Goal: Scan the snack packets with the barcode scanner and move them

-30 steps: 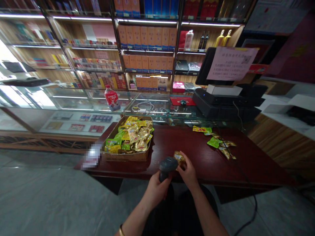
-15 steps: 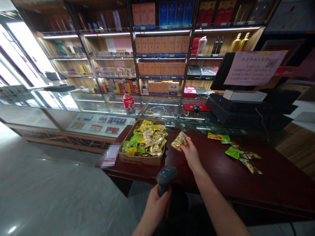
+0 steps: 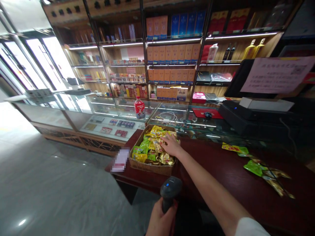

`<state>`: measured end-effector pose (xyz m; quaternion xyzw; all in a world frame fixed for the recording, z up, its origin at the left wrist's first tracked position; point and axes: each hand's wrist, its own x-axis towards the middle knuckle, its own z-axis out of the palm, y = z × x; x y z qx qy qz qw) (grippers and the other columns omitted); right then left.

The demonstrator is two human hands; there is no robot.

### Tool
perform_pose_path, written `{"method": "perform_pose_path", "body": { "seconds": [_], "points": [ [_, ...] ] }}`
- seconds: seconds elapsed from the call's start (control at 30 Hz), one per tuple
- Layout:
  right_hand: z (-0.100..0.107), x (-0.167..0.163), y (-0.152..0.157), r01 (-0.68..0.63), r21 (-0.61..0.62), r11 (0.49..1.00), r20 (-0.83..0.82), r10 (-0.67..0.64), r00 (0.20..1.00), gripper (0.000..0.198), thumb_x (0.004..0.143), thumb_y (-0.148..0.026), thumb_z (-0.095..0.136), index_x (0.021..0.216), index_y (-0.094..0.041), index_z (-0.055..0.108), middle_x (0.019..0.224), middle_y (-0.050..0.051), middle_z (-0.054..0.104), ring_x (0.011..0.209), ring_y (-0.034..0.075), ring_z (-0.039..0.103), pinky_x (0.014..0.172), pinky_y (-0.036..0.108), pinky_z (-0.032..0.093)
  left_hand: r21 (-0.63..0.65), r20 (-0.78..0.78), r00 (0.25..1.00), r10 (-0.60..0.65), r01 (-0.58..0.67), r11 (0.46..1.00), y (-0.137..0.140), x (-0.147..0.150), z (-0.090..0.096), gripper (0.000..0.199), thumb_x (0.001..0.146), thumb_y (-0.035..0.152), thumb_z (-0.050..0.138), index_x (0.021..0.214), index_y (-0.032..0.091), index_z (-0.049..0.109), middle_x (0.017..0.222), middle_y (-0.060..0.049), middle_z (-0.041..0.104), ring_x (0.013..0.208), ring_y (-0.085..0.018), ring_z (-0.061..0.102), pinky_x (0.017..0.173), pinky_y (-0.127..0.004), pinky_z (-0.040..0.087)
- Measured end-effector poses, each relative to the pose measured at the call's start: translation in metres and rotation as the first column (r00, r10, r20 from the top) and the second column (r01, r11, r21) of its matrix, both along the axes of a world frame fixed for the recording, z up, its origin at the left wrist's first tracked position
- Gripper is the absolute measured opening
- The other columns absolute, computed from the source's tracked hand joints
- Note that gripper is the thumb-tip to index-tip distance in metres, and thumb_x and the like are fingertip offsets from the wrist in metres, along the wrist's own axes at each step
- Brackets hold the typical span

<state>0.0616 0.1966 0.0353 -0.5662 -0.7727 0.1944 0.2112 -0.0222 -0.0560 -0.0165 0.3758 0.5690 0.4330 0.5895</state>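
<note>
My left hand (image 3: 162, 216) is wrapped round the handle of a dark barcode scanner (image 3: 171, 187), which shows a small blue light. The scanner is held upright in front of the table edge. Over the right side of a cardboard box (image 3: 150, 167) my right hand (image 3: 171, 145) reaches with its fingers spread. Its fingertips are at the snack packets (image 3: 154, 144) inside, which are gold, yellow and green and heaped together. What lies beneath the palm is hidden.
More snack packets (image 3: 254, 167) lie on the right of the dark red table (image 3: 211, 170). A pixelated paper (image 3: 120, 160) is left of the box. Behind stand a glass counter (image 3: 115, 106), a red-labelled bottle (image 3: 139, 108), a mouse (image 3: 208, 115) and a monitor (image 3: 238, 78).
My right hand has moved left from above the table to the box, and the gold packet it held no longer shows in its fingers. The view has shifted; the left hand still holds the scanner.
</note>
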Motion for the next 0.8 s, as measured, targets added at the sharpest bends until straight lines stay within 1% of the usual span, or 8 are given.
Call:
{"method": "perform_pose_path", "body": {
  "seconds": [0.1, 0.27, 0.4, 0.53, 0.63, 0.7, 0.73, 0.8],
  "points": [
    [-0.002, -0.014, -0.008, -0.069, -0.056, 0.996, 0.073, 0.073, 0.995, 0.052, 0.096, -0.060, 0.040, 0.143, -0.044, 0.051, 0.163, 0.000, 0.034, 0.148, 0.046, 0.022, 0.108, 0.081, 0.005, -0.017, 0.002, 1.000, 0.016, -0.016, 1.000, 0.001, 0.000, -0.001, 0.043, 0.073, 0.058, 0.073, 0.076, 0.019, 0.056, 0.041, 0.009, 0.042, 0.034, -0.007, 0.035, 0.035, -0.018, 0.025],
    [0.004, -0.034, -0.005, -0.049, -0.050, 0.998, 0.110, 0.054, 0.992, 0.052, 0.095, -0.062, 0.037, 0.142, -0.044, 0.053, 0.164, -0.002, 0.031, 0.148, 0.047, 0.018, 0.108, 0.082, 0.005, -0.035, 0.018, 1.000, 0.008, -0.007, 0.999, 0.000, 0.004, -0.004, 0.043, 0.073, 0.058, 0.073, 0.077, 0.019, 0.057, 0.043, 0.009, 0.042, 0.034, -0.007, 0.036, 0.036, -0.018, 0.026],
    [0.004, -0.037, -0.002, -0.051, -0.058, 0.997, 0.109, 0.057, 0.992, 0.055, 0.095, -0.065, 0.035, 0.143, -0.044, 0.051, 0.164, -0.004, 0.031, 0.149, 0.046, 0.015, 0.109, 0.080, 0.001, -0.032, -0.027, 1.000, -0.007, 0.006, 0.999, -0.002, 0.009, -0.001, 0.039, 0.075, 0.054, 0.073, 0.078, 0.019, 0.057, 0.044, 0.008, 0.043, 0.036, -0.007, 0.038, 0.037, -0.019, 0.027],
    [-0.001, -0.028, -0.005, -0.067, -0.082, 0.994, 0.047, 0.071, 0.996, 0.059, 0.095, -0.067, 0.036, 0.149, -0.045, 0.043, 0.164, -0.003, 0.031, 0.151, 0.042, 0.015, 0.112, 0.076, -0.004, -0.007, -0.075, 0.997, -0.022, 0.021, 1.000, -0.007, 0.008, 0.004, 0.038, 0.077, 0.054, 0.070, 0.077, 0.018, 0.056, 0.042, 0.009, 0.042, 0.036, -0.007, 0.037, 0.039, -0.018, 0.025],
    [-0.001, -0.011, -0.002, -0.103, -0.063, 0.993, -0.104, 0.096, 0.990, 0.068, 0.092, -0.067, 0.043, 0.155, -0.041, 0.033, 0.164, 0.002, 0.032, 0.151, 0.041, 0.018, 0.113, 0.075, 0.000, 0.040, -0.073, 0.997, -0.034, 0.037, 0.999, -0.009, 0.006, 0.006, 0.044, 0.075, 0.061, 0.069, 0.075, 0.018, 0.056, 0.041, 0.008, 0.041, 0.036, -0.007, 0.035, 0.038, -0.019, 0.025],
    [0.000, 0.012, 0.006, -0.036, 0.048, 0.998, -0.197, 0.045, 0.979, 0.068, 0.095, -0.059, 0.043, 0.157, -0.034, 0.029, 0.162, 0.006, 0.035, 0.151, 0.036, 0.023, 0.117, 0.068, 0.009, 0.041, -0.062, 0.997, -0.038, 0.040, 0.998, -0.009, 0.006, 0.009, 0.049, 0.072, 0.066, 0.070, 0.074, 0.019, 0.056, 0.041, 0.008, 0.042, 0.035, -0.007, 0.035, 0.038, -0.019, 0.025],
    [-0.001, 0.029, 0.010, 0.049, 0.123, 0.991, -0.209, -0.022, 0.978, 0.065, 0.097, -0.054, 0.042, 0.157, -0.031, 0.031, 0.160, 0.006, 0.039, 0.149, 0.031, 0.028, 0.120, 0.061, 0.014, 0.036, -0.061, 0.997, -0.038, 0.040, 0.999, -0.008, 0.007, 0.010, 0.050, 0.070, 0.067, 0.071, 0.074, 0.019, 0.056, 0.041, 0.008, 0.043, 0.035, -0.008, 0.036, 0.037, -0.019, 0.025],
    [-0.006, 0.073, 0.017, 0.264, 0.248, 0.932, -0.179, -0.224, 0.958, 0.058, 0.098, -0.044, 0.042, 0.153, -0.027, 0.037, 0.155, 0.005, 0.047, 0.144, 0.023, 0.037, 0.120, 0.045, 0.024, 0.030, -0.073, 0.997, -0.034, 0.037, 0.999, -0.006, 0.010, 0.013, 0.051, 0.068, 0.067, 0.072, 0.073, 0.018, 0.057, 0.041, 0.007, 0.044, 0.036, -0.008, 0.037, 0.038, -0.019, 0.025]
  ]
}}
